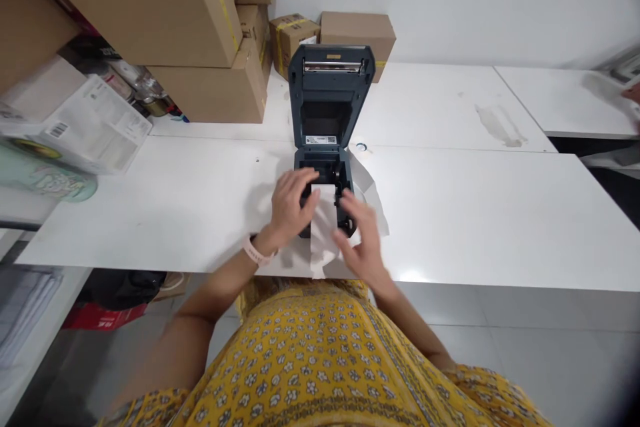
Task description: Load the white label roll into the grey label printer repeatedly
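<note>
A dark label printer (326,157) stands on the white table with its lid (330,97) swung up. A strip of white label paper (324,223) runs out of its front and hangs toward the table's near edge. At the strip's left side is my left hand (291,203), thumb by the paper's edge and fingers stretched over the printer's left wall. To the right of the strip, my right hand (364,237) is slightly blurred, its thumb and fingers apart. Whether either hand touches the paper I cannot tell. Inside the printer, the hands and paper hide part of the bay.
A curled piece of white backing paper (375,197) lies right of the printer, near a small ring (361,147). Cardboard boxes (210,90) are stacked at the back left. A mint bottle (50,170) and a white box (100,123) stand left. Another person's hand (634,93) shows far right.
</note>
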`<state>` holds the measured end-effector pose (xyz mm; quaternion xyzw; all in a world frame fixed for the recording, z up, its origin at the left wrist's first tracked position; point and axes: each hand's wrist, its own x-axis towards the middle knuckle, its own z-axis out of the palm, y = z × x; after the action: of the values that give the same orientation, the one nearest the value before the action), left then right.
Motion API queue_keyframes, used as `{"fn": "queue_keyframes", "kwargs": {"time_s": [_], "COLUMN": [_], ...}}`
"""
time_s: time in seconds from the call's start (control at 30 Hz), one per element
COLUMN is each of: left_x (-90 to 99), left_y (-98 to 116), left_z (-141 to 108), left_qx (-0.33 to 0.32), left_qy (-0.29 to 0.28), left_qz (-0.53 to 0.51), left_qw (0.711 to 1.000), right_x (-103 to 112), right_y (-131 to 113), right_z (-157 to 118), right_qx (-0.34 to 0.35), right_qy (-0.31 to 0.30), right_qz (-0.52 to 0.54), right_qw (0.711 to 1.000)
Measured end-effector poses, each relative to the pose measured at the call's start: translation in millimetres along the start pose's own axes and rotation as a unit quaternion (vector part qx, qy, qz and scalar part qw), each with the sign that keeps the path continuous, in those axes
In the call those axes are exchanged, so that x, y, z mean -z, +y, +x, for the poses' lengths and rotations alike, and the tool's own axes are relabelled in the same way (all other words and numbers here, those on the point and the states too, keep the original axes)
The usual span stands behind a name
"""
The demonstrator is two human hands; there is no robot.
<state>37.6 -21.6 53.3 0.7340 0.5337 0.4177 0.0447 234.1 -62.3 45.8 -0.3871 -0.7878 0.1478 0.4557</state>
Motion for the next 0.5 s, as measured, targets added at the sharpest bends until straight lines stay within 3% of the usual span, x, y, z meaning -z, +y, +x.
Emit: {"fn": "queue_keyframes", "kwargs": {"time_s": [0.07, 0.13, 0.27, 0.33, 0.4, 0.5], "left_x": [-0.7, -1.7, 3.3, 8.1, 12.2, 16.8], "left_y": [11.1, 21.4, 32.7, 34.1, 35.1, 37.9], "left_z": [-35.1, -65.6, -98.1, -102.2, -102.9, -103.1], "left_qx": [-0.047, -0.083, -0.12, -0.128, -0.137, -0.146], "left_qy": [-0.014, -0.023, -0.055, -0.062, -0.06, -0.039], "left_qz": [-0.009, -0.003, -0.01, -0.016, -0.02, -0.043], "left_qw": [0.999, 0.996, 0.991, 0.99, 0.989, 0.988], "right_x": [14.5, 24.5, 26.1, 21.8, 19.2, 22.6], "right_y": [18.4, 40.0, 71.6, 73.3, 64.3, 40.1], "right_z": [36.1, 88.1, 205.9, 244.2, 253.1, 210.5], "right_qx": [0.013, 0.029, 0.02, -0.004, -0.02, 0.013], "right_qy": [0.088, 0.136, 0.121, 0.075, 0.062, 0.116], "right_qz": [-0.006, -0.011, 0.055, 0.089, 0.096, 0.062], "right_qw": [0.996, 0.99, 0.991, 0.993, 0.993, 0.991]}}
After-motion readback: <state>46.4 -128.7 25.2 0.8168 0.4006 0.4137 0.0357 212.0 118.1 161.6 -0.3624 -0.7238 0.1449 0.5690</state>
